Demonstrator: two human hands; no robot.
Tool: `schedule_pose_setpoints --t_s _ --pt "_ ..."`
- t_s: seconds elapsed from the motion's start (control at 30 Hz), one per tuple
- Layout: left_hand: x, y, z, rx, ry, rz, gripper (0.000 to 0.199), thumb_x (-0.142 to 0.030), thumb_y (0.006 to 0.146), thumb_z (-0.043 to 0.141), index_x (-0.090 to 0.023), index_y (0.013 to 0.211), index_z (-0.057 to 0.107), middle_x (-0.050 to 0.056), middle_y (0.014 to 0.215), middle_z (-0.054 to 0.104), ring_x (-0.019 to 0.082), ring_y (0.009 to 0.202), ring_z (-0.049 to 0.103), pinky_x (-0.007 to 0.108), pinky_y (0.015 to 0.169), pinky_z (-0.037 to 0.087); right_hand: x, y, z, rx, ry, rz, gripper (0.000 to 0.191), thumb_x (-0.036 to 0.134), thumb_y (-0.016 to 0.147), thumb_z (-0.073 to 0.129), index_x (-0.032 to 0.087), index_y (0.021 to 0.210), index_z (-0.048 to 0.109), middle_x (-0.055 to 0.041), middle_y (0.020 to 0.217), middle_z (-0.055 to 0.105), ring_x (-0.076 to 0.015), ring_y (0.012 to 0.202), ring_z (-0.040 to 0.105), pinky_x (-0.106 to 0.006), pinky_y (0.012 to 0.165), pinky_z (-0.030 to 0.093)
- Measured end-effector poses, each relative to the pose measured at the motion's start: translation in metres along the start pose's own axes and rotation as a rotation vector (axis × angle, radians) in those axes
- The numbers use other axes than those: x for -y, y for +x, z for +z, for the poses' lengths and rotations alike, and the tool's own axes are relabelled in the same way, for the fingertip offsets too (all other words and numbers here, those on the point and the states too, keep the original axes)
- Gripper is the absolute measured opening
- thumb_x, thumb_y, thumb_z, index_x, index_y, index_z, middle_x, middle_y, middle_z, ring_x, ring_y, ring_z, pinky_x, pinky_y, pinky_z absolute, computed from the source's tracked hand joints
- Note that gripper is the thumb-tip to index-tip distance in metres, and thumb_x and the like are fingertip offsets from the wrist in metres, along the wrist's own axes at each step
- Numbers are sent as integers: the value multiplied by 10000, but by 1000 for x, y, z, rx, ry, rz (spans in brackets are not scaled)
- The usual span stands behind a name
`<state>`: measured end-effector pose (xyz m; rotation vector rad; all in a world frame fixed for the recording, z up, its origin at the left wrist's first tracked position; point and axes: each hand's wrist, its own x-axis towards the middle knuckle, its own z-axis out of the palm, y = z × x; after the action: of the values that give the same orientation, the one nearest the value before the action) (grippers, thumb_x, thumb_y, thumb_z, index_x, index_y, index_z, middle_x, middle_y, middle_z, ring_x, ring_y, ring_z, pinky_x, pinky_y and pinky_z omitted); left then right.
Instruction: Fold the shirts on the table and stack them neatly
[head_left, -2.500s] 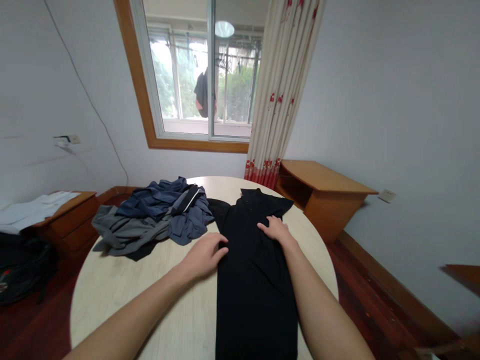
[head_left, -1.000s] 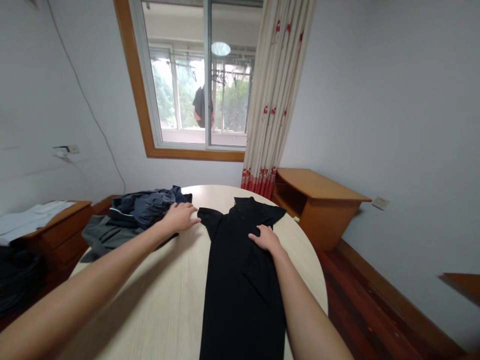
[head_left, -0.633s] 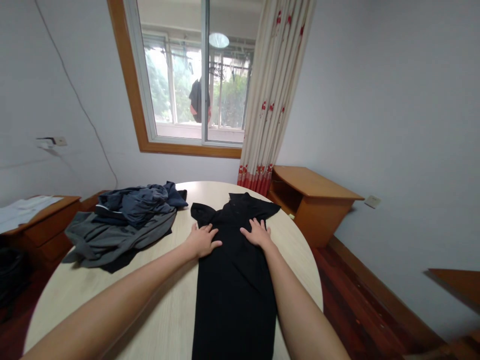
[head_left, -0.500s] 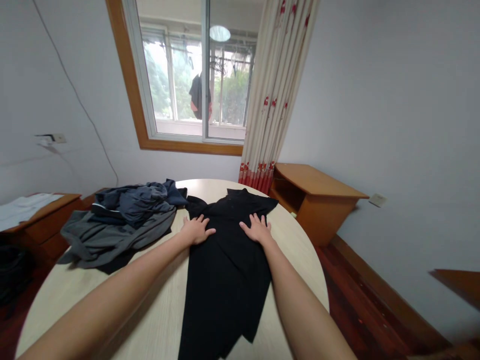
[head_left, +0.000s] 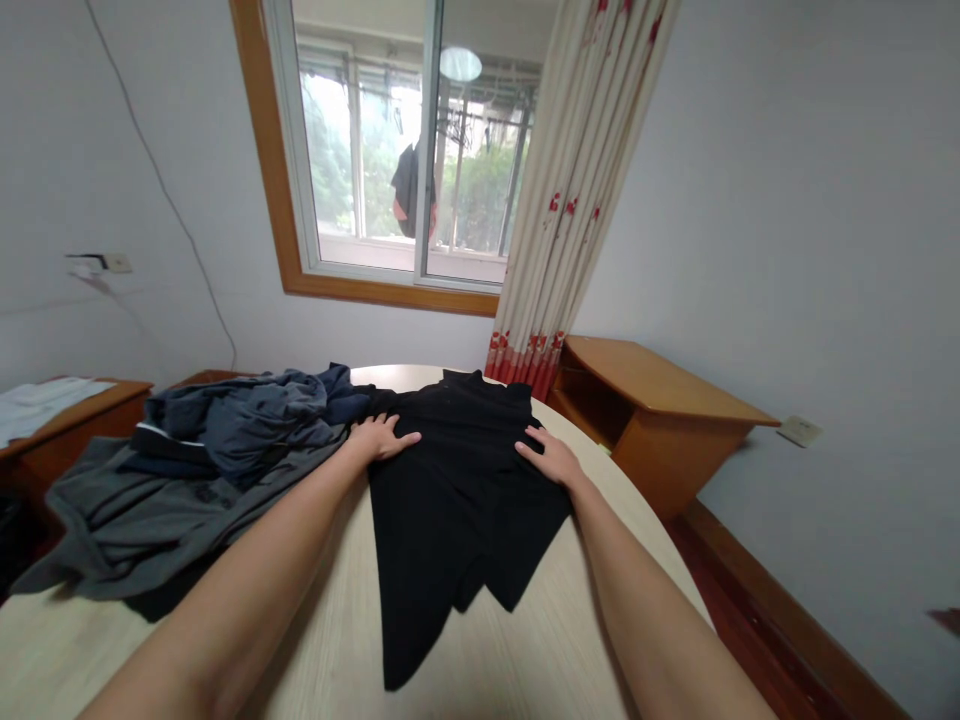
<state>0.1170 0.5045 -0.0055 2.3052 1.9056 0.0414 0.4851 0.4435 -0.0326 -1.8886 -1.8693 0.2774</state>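
A black short-sleeved shirt (head_left: 457, 490) is spread over the round table, its far end bunched and its near hem uneven, with a long point at the left. My left hand (head_left: 381, 438) lies on the shirt's left edge, beside the clothes pile, fingers stretched and thumb apart. On the opposite edge rests my right hand (head_left: 553, 458), also open, with thumb and fingers spread over the fabric. Neither hand visibly pinches the cloth. Some of the right fingertips are hard to separate from the dark folds.
A heap of grey and navy clothes (head_left: 247, 430) covers the table's left side. The pale round tabletop (head_left: 337, 620) shows around the shirt. Beyond the table stand a wooden cabinet (head_left: 660, 400) at right and a floral curtain (head_left: 570, 200) by the window (head_left: 405, 150).
My hands have moved farther apart, and the shirt looks wider between them. Its near hem has drawn away from me, showing more tabletop. The camera view has shifted slightly.
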Motion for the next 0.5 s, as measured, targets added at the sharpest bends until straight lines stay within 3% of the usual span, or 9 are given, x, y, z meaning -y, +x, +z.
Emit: schedule_pose_setpoints --t_s 0.1,0.17,0.27,0.37,0.43,0.5 --pt "10 1 5 2 -73 33 1032 -878 785 315 -191 1555 292 161 1619 172 413 1468 203 595 1148 228 -19 6 -4 -163 390 -32 626 643 755 655 172 1163 713 -129 1322 639 -301 1305 524 -462 1146 331" --pt "14 -5 10 -50 -120 54 957 -825 826 352 -188 1539 328 152 1614 203 386 1473 210 573 1156 235 -30 2 -8 -282 719 12 587 657 691 705 184 1035 744 -125 1211 700 -312 1218 593 -485 1097 398" --pt "17 -22 17 -288 -238 123 727 -632 938 363 -140 1468 436 158 1548 378 304 1435 341 470 1161 291 -41 -16 -14 -389 1081 141 567 689 706 659 195 973 731 -126 1177 710 -307 1157 634 -490 1011 482" --pt "17 -47 21 -465 -336 264 552 -515 970 370 -142 1303 603 133 1407 564 244 1370 447 385 1151 327 -44 -41 -19 -403 1186 205 555 679 704 653 194 968 718 -125 1198 699 -299 1163 635 -462 997 497" --pt "15 -67 22 -447 -324 336 530 -535 955 405 -159 1238 649 122 1372 596 256 1361 457 406 1154 323 -40 -58 -20 -397 1220 196 538 631 660 720 190 968 718 -123 1183 704 -292 1146 642 -437 988 505" --pt "11 -90 24 -391 -290 370 576 -574 937 433 -161 1295 616 122 1432 543 273 1387 422 444 1160 307 -31 -74 -18 -379 1245 177 540 580 607 786 180 963 726 -122 1138 721 -286 1109 658 -425 977 512"
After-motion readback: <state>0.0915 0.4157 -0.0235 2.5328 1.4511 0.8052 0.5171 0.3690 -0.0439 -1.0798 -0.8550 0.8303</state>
